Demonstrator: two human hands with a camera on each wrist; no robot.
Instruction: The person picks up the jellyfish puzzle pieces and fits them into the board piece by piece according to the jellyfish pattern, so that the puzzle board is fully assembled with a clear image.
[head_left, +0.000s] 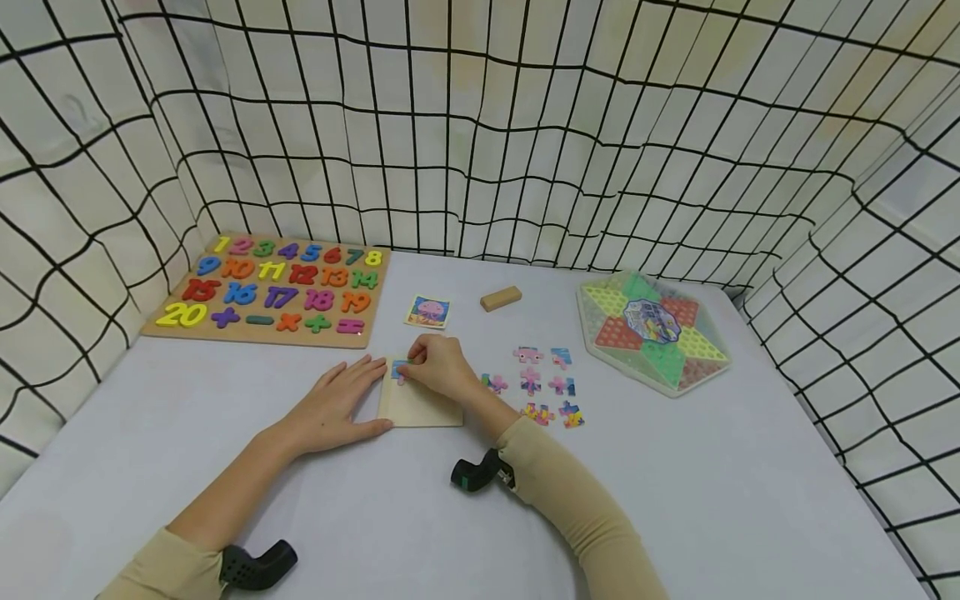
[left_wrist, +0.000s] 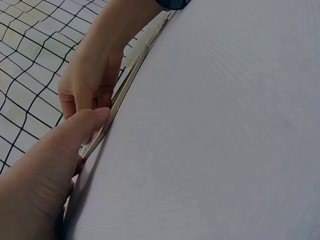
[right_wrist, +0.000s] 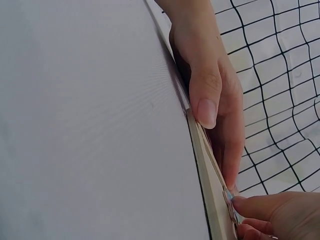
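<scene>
A square wooden puzzle board (head_left: pixel 422 410) lies on the table in front of me. My left hand (head_left: pixel 336 410) rests along its left side with fingers extended, the thumb at the near left corner. With my right hand (head_left: pixel 444 367) I pinch a blue and pink jigsaw piece (head_left: pixel 398 369) at the board's far left corner. The right wrist view shows the right thumb (right_wrist: pixel 257 205) against the piece, low over the board (right_wrist: pixel 202 160). Right of the board lie several loose jigsaw pieces (head_left: pixel 530 381), pink, blue and yellow.
Behind the board lie a small picture card (head_left: pixel 429 312) and a wooden block (head_left: pixel 501 298). A number board (head_left: pixel 273 287) stands at the back left, a hexagonal star-patterned game board (head_left: pixel 652 333) at the back right. Black netting (head_left: pixel 450 133) over white walls surrounds the table.
</scene>
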